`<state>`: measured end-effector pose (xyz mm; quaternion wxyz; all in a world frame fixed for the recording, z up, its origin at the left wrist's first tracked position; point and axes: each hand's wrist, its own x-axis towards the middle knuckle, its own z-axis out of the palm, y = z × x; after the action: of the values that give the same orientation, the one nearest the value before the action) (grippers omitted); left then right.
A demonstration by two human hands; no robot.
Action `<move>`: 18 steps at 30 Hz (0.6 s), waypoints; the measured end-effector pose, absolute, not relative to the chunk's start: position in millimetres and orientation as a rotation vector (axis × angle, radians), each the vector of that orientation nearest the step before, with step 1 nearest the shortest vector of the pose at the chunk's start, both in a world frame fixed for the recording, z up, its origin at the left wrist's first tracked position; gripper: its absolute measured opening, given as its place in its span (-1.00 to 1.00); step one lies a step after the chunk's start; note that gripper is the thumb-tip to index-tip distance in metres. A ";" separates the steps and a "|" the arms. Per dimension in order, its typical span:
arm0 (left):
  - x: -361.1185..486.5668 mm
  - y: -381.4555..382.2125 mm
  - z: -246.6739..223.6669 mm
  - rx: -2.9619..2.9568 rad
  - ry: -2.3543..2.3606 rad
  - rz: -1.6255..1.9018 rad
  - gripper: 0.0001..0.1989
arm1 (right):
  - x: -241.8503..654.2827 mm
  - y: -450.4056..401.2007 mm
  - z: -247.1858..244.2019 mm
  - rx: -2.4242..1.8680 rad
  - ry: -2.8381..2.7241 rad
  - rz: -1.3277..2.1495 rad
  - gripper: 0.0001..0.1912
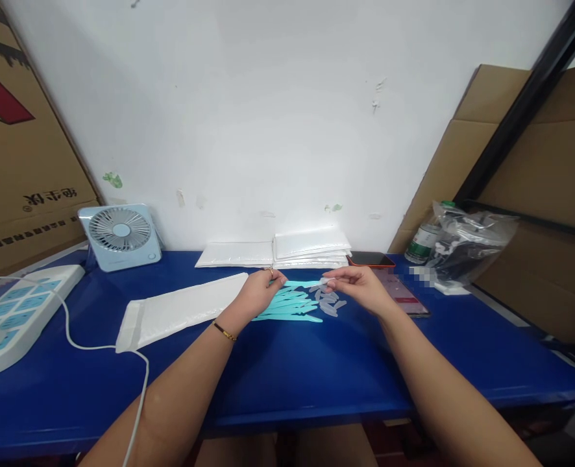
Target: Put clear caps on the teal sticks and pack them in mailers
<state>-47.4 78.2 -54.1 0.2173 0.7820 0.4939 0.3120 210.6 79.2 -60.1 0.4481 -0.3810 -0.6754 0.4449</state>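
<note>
My left hand (267,288) pinches one end of a slim teal stick shaped like an eyebrow razor (303,283), held level just above the table. At its other end, the fingers of my right hand (353,285) are closed on a small translucent cap (324,281). Whether the cap sits on the tip or only touches it, I cannot tell. Under and beside my left hand lies a loose pile of similar teal razors (290,308). Several translucent caps (330,303) are scattered to the right of that pile, below my right hand.
On the blue table (307,370), a white padded envelope (185,311) lies left of the pile. More envelopes (311,246) are stacked by the wall. Phones (407,295) and a bagged item (477,243) are at right. A fan (121,235), power strip (29,311) and cable (144,383) occupy the left.
</note>
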 end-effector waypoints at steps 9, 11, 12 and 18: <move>-37.7 74.0 -59.6 2.279 1.463 0.959 -0.67 | 203.4 85.2 -67.1 -0.986 -1.749 1.043 -0.62; -36.8 69.6 -60.7 2.380 1.538 1.029 -0.57 | 212.4 92.4 -68.2 -1.048 -1.661 0.955 -0.60; -36.3 66.9 -62.1 2.434 1.538 0.988 -0.53 | 217.5 96.7 -68.9 -1.083 -1.609 0.909 -0.58; -31.1 52.2 -76.4 2.475 1.477 0.181 -0.20 | 228.7 126.5 -74.1 -1.193 -1.581 0.887 -0.58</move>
<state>-31.1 52.2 -76.4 0.1265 0.8502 0.5072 0.0622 228.7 126.5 -74.1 0.4670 -0.4862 -0.6442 0.3614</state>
